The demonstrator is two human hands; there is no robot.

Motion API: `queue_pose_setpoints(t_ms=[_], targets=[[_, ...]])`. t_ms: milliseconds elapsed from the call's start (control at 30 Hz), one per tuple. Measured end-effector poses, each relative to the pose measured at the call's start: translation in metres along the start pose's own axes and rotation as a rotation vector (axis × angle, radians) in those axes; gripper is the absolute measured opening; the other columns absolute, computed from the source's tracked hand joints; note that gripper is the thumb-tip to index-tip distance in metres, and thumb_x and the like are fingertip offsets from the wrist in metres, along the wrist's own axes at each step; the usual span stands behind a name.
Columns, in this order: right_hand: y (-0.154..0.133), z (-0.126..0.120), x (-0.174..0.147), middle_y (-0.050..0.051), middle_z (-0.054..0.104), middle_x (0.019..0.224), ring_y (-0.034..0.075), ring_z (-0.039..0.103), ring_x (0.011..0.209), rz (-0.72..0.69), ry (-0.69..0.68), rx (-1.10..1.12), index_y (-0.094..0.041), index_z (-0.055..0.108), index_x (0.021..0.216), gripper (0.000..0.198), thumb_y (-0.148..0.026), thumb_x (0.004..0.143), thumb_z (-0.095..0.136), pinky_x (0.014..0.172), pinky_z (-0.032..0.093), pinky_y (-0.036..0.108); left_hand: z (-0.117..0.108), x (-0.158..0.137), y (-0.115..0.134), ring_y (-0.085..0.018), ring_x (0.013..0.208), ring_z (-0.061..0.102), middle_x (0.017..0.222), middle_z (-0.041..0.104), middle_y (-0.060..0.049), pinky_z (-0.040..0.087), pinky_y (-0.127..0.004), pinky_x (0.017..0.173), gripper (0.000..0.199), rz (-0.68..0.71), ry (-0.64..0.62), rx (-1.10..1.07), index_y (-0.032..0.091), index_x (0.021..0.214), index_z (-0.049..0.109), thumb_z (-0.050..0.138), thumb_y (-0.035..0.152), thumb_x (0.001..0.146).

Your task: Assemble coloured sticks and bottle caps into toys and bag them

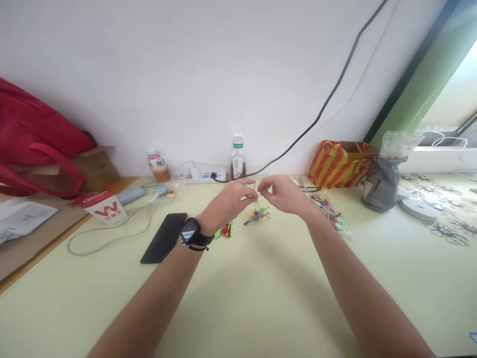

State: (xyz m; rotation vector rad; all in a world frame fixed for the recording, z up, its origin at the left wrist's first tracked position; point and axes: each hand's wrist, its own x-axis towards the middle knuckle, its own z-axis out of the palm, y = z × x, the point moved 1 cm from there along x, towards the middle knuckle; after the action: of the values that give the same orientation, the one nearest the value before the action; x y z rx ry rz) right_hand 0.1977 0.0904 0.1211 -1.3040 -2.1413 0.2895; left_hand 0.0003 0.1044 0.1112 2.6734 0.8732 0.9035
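Observation:
My left hand (228, 205), with a dark watch (192, 231) on its wrist, pinches thumb and finger together. Opposite it, my right hand (286, 196) is also closed in a pinch, the fingertips of both nearly meeting. Whatever lies between them is too small to make out. Just below the fingertips is a small cluster of coloured plastic pieces (256, 215), with yellow, red and dark parts. Red, green and yellow pieces (226, 230) lie by my left wrist, partly hidden by it. Beyond my right wrist are clear packets of colourful parts (335, 219).
A black phone-like slab (164, 238) lies left of my left forearm. Bottles (238, 158) and a power strip (208, 173) stand along the wall. A striped bag (337, 164) and a grey bag (380, 184) are at right; a red-and-white box (104, 208) is at left.

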Motion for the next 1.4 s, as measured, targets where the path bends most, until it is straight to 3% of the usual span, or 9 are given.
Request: queue_pose_setpoints(t_ms=[100, 233, 433, 700, 767, 867, 1033, 1300, 1400], targets=[[0.005, 0.005, 0.002, 0.001, 0.077, 0.092, 0.013, 0.061, 0.071, -0.026, 0.019, 0.022, -0.021, 0.076, 0.091, 0.024, -0.01, 0.087, 0.055, 0.068, 0.041, 0.025, -0.001, 0.001, 0.001, -0.027, 0.116, 0.068, 0.121, 0.074, -0.006, 0.052, -0.04, 0.098, 0.024, 0.039, -0.003, -0.014, 0.025, 0.085, 0.081, 0.06, 0.017, 0.094], [0.011, 0.009, 0.003, 0.001, 0.077, 0.089, 0.014, 0.064, 0.076, -0.053, -0.089, 0.066, -0.02, 0.077, 0.089, 0.023, -0.01, 0.086, 0.057, 0.07, 0.043, 0.025, -0.003, 0.002, 0.002, -0.026, 0.107, 0.071, 0.111, 0.076, -0.005, 0.054, -0.039, 0.093, 0.022, 0.029, 0.001, -0.041, 0.026, 0.086, 0.081, 0.062, 0.02, 0.094], [0.013, 0.012, 0.006, 0.003, 0.078, 0.088, 0.017, 0.069, 0.081, 0.071, -0.123, 0.16, -0.019, 0.078, 0.091, 0.024, -0.009, 0.082, 0.058, 0.074, 0.049, 0.025, -0.007, 0.002, 0.005, -0.022, 0.083, 0.072, 0.091, 0.078, -0.004, 0.054, -0.034, 0.079, 0.02, -0.011, -0.027, -0.033, 0.024, 0.086, 0.08, 0.062, 0.021, 0.092], [-0.004, 0.008, -0.005, 0.009, 0.077, 0.089, 0.024, 0.068, 0.081, 0.148, -0.176, -0.316, -0.02, 0.077, 0.084, 0.025, -0.005, 0.08, 0.058, 0.064, 0.039, 0.029, -0.009, 0.002, 0.007, -0.021, 0.071, 0.07, 0.084, 0.078, -0.005, 0.053, -0.033, 0.069, 0.015, -0.075, -0.022, 0.002, 0.022, 0.08, 0.079, 0.067, 0.022, 0.089], [-0.007, 0.004, -0.008, 0.012, 0.077, 0.093, 0.025, 0.068, 0.084, 0.146, -0.187, -0.356, -0.019, 0.077, 0.088, 0.03, -0.002, 0.08, 0.054, 0.064, 0.038, 0.03, -0.009, 0.001, 0.006, -0.021, 0.072, 0.07, 0.085, 0.077, -0.004, 0.053, -0.033, 0.07, 0.015, -0.07, -0.02, 0.0, 0.022, 0.081, 0.079, 0.066, 0.022, 0.09], [-0.008, -0.003, -0.009, 0.01, 0.077, 0.105, 0.025, 0.069, 0.094, 0.084, -0.226, -0.244, -0.02, 0.079, 0.096, 0.039, 0.0, 0.081, 0.049, 0.07, 0.041, 0.029, -0.009, 0.001, 0.005, -0.021, 0.076, 0.07, 0.086, 0.077, -0.004, 0.053, -0.033, 0.071, 0.015, -0.049, -0.016, 0.01, 0.023, 0.084, 0.079, 0.065, 0.022, 0.09], [-0.001, -0.003, -0.008, 0.002, 0.078, 0.091, 0.019, 0.067, 0.076, 0.033, -0.354, -0.057, -0.025, 0.079, 0.095, 0.038, -0.005, 0.082, 0.05, 0.066, 0.043, 0.027, -0.01, 0.0, 0.004, -0.021, 0.078, 0.07, 0.087, 0.078, -0.003, 0.052, -0.033, 0.072, 0.018, -0.022, -0.037, 0.016, 0.023, 0.084, 0.079, 0.063, 0.02, 0.091], [0.015, 0.014, -0.012, 0.003, 0.077, 0.078, 0.022, 0.071, 0.074, 0.089, -0.354, -0.057, -0.027, 0.079, 0.082, 0.02, -0.011, 0.076, 0.068, 0.065, 0.048, 0.03, -0.013, 0.0, 0.003, -0.022, 0.081, 0.071, 0.087, 0.078, -0.004, 0.052, -0.033, 0.074, 0.014, -0.064, -0.026, 0.049, 0.022, 0.083, 0.078, 0.067, 0.018, 0.089], [0.015, 0.01, -0.014, 0.003, 0.078, 0.079, 0.022, 0.071, 0.074, 0.094, -0.279, -0.085, -0.027, 0.08, 0.081, 0.021, -0.01, 0.073, 0.07, 0.065, 0.049, 0.029, -0.014, 0.0, 0.002, -0.022, 0.081, 0.071, 0.086, 0.078, -0.003, 0.052, -0.032, 0.073, 0.013, -0.067, -0.032, 0.043, 0.022, 0.082, 0.078, 0.067, 0.019, 0.089]])
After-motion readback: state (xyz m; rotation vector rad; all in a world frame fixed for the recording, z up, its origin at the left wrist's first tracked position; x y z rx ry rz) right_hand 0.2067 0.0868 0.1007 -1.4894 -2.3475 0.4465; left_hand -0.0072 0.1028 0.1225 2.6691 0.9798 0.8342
